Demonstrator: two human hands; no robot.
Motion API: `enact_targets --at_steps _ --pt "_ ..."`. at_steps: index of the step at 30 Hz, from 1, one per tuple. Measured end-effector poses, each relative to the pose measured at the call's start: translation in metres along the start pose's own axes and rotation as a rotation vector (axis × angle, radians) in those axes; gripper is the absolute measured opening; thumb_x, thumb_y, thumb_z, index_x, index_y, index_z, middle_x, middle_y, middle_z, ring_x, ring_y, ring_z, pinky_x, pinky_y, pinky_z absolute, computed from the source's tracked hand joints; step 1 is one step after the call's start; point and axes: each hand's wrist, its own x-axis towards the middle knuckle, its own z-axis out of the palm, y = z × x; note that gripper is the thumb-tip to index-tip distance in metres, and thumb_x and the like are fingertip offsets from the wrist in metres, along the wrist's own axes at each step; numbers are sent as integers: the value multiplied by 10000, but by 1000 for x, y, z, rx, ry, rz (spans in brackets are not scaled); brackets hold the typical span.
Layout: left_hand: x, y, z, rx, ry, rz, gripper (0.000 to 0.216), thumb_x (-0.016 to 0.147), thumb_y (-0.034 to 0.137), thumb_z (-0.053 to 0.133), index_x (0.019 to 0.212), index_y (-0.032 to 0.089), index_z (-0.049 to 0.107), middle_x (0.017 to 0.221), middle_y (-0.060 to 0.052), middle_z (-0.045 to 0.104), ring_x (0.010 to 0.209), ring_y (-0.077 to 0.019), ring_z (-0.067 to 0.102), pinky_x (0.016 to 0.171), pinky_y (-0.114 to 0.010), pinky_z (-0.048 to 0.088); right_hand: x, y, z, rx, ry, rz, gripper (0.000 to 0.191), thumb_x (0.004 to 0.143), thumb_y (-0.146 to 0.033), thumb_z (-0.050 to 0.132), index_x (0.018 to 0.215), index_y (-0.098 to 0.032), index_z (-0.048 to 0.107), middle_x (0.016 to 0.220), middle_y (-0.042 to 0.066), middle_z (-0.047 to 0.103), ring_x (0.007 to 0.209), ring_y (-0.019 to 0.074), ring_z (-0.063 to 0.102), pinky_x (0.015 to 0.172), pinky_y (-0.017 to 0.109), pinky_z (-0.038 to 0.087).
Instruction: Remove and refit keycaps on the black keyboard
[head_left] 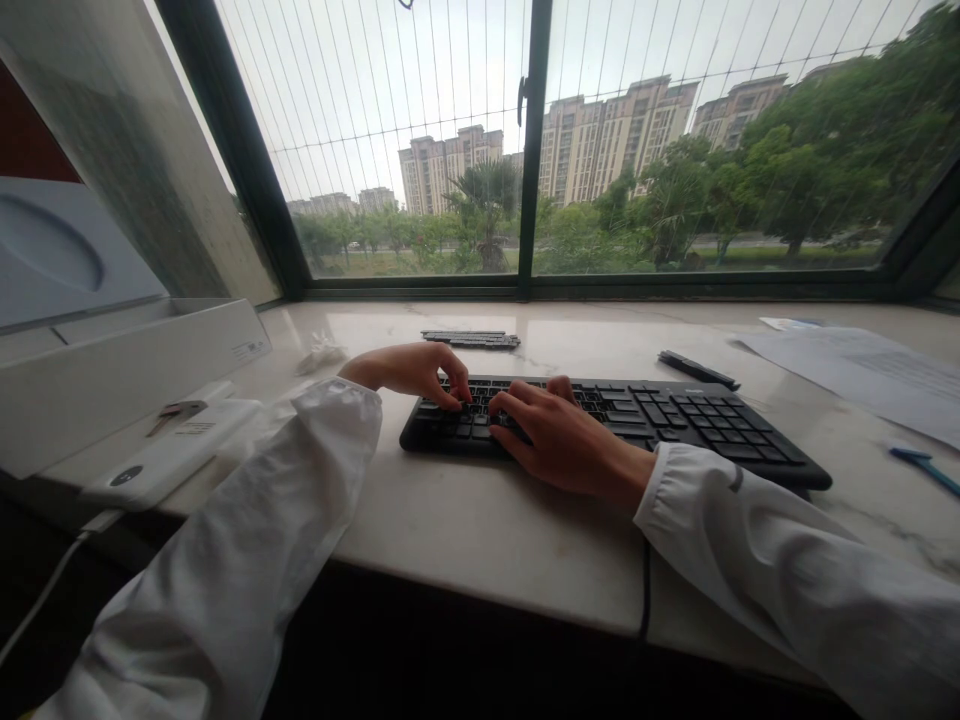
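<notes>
A black keyboard (675, 420) lies on the pale marble sill (480, 520) in front of the window. My left hand (416, 370) reaches over its upper left part, with the fingertips bunched in a pinch on a keycap in the top rows. Just right of it, my right hand (559, 440) rests on the keys, its fingers bent and lying down on the left-middle part of the keyboard with nothing held. Both arms wear white sleeves.
A dark strip of keycaps (471, 339) lies behind the keyboard, and a black bar (697, 369) lies to its right. Papers (862, 370) and a blue pen (926, 465) are at the right. A white box (127, 370), a white power bank (161, 460) with cable and crumpled tissue (321, 353) are at the left.
</notes>
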Motion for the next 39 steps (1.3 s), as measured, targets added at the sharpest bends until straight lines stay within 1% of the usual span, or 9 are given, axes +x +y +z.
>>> enact_targets --at_steps 5,9,16,22,28,33,39 --pt "-1 0 -2 -11 -5 -44 249 631 368 734 852 252 743 834 21 714 768 -126 623 701 -203 425 0 0 0 0 4 -2 239 914 -347 416 1063 -223 557 958 48 565 805 164 537 862 378 284" --pt "-1 1 -2 29 -4 -26 252 644 387 728 860 259 741 855 18 718 788 -131 626 730 -209 432 0 1 0 3 -3 -3 244 915 -351 410 1059 -221 558 956 51 566 798 163 533 863 377 287" --pt "-1 1 0 16 8 -29 249 632 361 742 854 248 746 817 14 721 718 -116 625 693 -199 440 0 0 -1 5 -9 5 254 917 -358 402 1055 -214 559 961 60 565 792 166 520 858 381 289" --pt "1 -5 3 -55 -6 -48 259 647 366 733 873 240 747 812 -3 726 757 -137 638 701 -212 456 0 -1 -2 10 -7 -3 243 918 -345 403 1055 -217 557 961 52 566 799 165 524 851 382 284" --pt "2 -6 3 -74 -19 -79 302 648 413 725 892 236 747 856 -11 728 810 -146 636 734 -201 441 0 0 -1 5 7 -10 237 916 -337 412 1053 -211 558 963 50 564 794 156 526 854 378 279" --pt "4 -3 3 -35 -13 -123 329 666 464 701 877 216 744 854 -8 725 813 -142 628 776 -216 426 0 0 -1 13 1 -10 237 912 -333 421 1058 -208 558 973 57 562 803 163 531 849 378 288" --pt "6 -5 5 -45 3 -130 333 616 455 742 843 212 739 837 -4 719 813 -142 620 756 -223 413 0 0 -1 17 -11 -9 243 913 -334 415 1076 -216 551 978 57 559 827 174 535 861 388 290"
